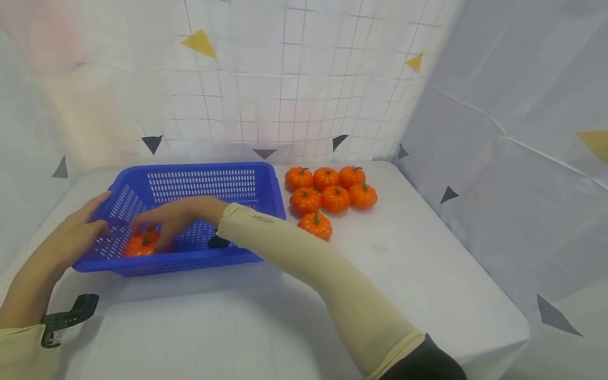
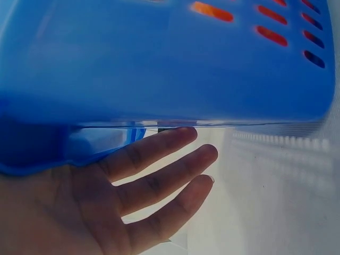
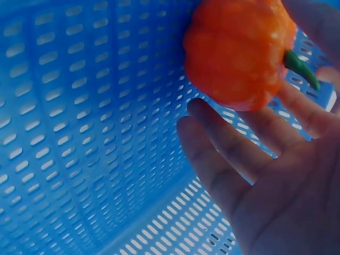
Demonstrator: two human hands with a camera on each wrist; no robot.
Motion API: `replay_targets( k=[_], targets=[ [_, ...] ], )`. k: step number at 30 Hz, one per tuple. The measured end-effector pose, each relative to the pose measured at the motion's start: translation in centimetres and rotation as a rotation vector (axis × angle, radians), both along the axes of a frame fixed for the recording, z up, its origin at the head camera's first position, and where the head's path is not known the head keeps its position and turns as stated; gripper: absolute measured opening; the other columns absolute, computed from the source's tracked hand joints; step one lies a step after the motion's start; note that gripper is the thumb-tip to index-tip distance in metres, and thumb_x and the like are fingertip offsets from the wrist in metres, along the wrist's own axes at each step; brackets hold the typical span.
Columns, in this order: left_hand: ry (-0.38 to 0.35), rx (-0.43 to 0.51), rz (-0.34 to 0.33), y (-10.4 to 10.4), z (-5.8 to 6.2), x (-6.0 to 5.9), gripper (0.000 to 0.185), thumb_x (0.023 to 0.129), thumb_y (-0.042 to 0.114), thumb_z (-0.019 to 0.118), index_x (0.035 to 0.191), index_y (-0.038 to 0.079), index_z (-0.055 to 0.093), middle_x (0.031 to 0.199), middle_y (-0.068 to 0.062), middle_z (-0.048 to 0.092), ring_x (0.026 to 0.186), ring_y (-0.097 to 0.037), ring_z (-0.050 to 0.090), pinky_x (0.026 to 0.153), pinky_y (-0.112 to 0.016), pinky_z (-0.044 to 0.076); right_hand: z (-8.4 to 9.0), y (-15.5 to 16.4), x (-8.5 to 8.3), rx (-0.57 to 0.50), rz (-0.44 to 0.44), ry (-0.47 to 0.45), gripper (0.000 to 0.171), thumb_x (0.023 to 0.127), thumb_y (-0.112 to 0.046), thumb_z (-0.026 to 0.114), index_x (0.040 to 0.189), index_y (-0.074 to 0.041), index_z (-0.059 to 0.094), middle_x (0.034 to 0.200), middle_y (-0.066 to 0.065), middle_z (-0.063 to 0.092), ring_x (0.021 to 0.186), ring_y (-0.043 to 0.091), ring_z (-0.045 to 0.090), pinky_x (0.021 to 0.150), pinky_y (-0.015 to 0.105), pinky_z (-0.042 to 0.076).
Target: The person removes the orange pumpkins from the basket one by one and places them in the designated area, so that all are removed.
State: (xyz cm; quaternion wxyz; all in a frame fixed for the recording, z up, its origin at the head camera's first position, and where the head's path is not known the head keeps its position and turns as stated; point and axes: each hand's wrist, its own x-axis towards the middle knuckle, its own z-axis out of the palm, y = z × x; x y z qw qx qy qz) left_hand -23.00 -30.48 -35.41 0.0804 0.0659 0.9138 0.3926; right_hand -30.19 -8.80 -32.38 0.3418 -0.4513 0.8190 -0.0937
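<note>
A blue slotted plastic basket (image 1: 204,168) stands on the white table at left. My left hand (image 1: 71,240) holds its left end, thumb over the rim; in the left wrist view, the other fingers (image 2: 164,183) extend along the outside. Inside the basket's near left corner is a small glossy orange pumpkin (image 1: 139,246) with a green stem. My right hand (image 1: 176,215) reaches in over the near rim and holds this pumpkin. In the right wrist view, the thumb and fingers are around the pumpkin (image 3: 234,53), while two fingers extend free below it.
Several similar orange pumpkins (image 1: 335,199) are grouped on the table just right of the basket, the nearest pumpkin (image 1: 315,226) in front of the others. White sheeting (image 1: 309,79) hangs behind the table, and a grey sheet (image 1: 499,132) borders its right side.
</note>
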Motion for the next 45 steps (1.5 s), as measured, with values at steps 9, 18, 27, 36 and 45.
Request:
replay_targets(
  k=[9, 18, 27, 36, 45],
  targets=[
    [0.028, -0.002, 0.000, 0.2, -0.1, 0.0, 0.074, 0.104, 0.008, 0.034, 0.164, 0.006, -0.009, 0.161, -0.041, -0.006, 0.139, -0.072, 0.004, 0.099, -0.089, 0.015, -0.5, -0.5, 0.7, 0.040, 0.101, 0.089, 0.076, 0.104, -0.025, 0.064, 0.167, -0.036, 0.023, 0.165, -0.020, 0.029, 0.138, -0.004, 0.035, 0.110, 0.009, 0.027],
    [0.030, 0.004, -0.001, 0.3, -0.1, -0.1, 0.074, 0.104, 0.007, 0.033, 0.164, 0.006, -0.009, 0.161, -0.042, -0.006, 0.140, -0.072, 0.004, 0.100, -0.088, 0.013, 0.1, -0.2, 0.8, 0.033, 0.093, 0.188, 0.066, 0.102, -0.026, 0.069, 0.161, -0.033, 0.041, 0.156, -0.019, 0.044, 0.137, -0.001, 0.040, 0.111, 0.011, 0.028],
    [0.029, 0.022, -0.004, 0.1, -0.2, 0.1, 0.074, 0.103, 0.006, 0.033, 0.164, 0.007, -0.009, 0.161, -0.042, -0.005, 0.137, -0.074, 0.008, 0.099, -0.089, 0.014, 0.6, 0.6, 0.1, -0.059, 0.013, 0.217, 0.068, 0.093, -0.027, 0.080, 0.154, -0.032, 0.051, 0.141, -0.012, 0.056, 0.123, 0.006, 0.048, 0.098, 0.015, 0.040],
    [0.024, 0.025, 0.005, 0.0, -0.5, 0.0, 0.074, 0.104, 0.006, 0.033, 0.164, 0.007, -0.009, 0.160, -0.042, -0.006, 0.136, -0.075, 0.010, 0.097, -0.090, 0.017, 0.9, 1.7, -0.4, -0.116, -0.009, 0.227, 0.068, 0.090, -0.029, 0.081, 0.153, -0.032, 0.053, 0.143, -0.012, 0.054, 0.124, 0.006, 0.046, 0.096, 0.015, 0.039],
    [0.049, 0.015, 0.037, 0.3, -0.6, 0.1, 0.075, 0.102, 0.004, 0.035, 0.164, 0.006, -0.008, 0.160, -0.043, -0.005, 0.137, -0.075, 0.008, 0.099, -0.089, 0.012, 1.1, 2.0, -0.5, -0.133, -0.024, 0.259, 0.067, 0.090, -0.027, 0.081, 0.152, -0.032, 0.054, 0.145, -0.010, 0.052, 0.126, 0.006, 0.044, 0.098, 0.016, 0.038]
  ],
)
